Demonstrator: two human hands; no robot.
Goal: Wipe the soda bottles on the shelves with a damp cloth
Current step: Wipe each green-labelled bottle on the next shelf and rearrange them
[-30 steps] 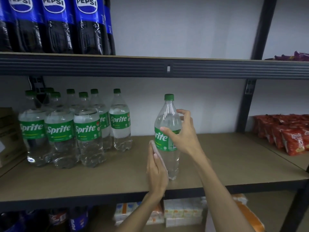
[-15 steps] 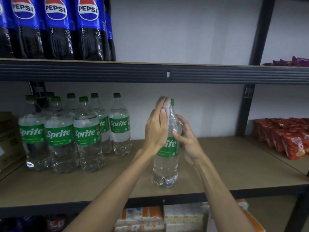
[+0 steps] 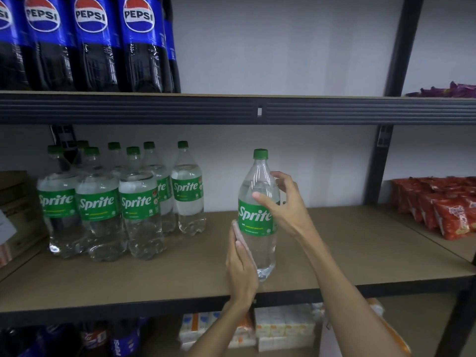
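Brown shelf board in a dark metal rack carries the work. One Sprite bottle is stood upright near the front edge, well apart from the grouped Sprite bottles at its 9 o'clock. The right hand is curled round the bottle's shoulder, thumb in front and fingers behind. The left hand is held flat with straight fingers, and a pinkish cloth is pressed against the lower wall at 8 o'clock. The bottle is judged full and therefore heavy, with a thin wall that yields and becomes slippery once damp. Hold is best taken at the shoulder or neck, where the plastic is judged stiffest.
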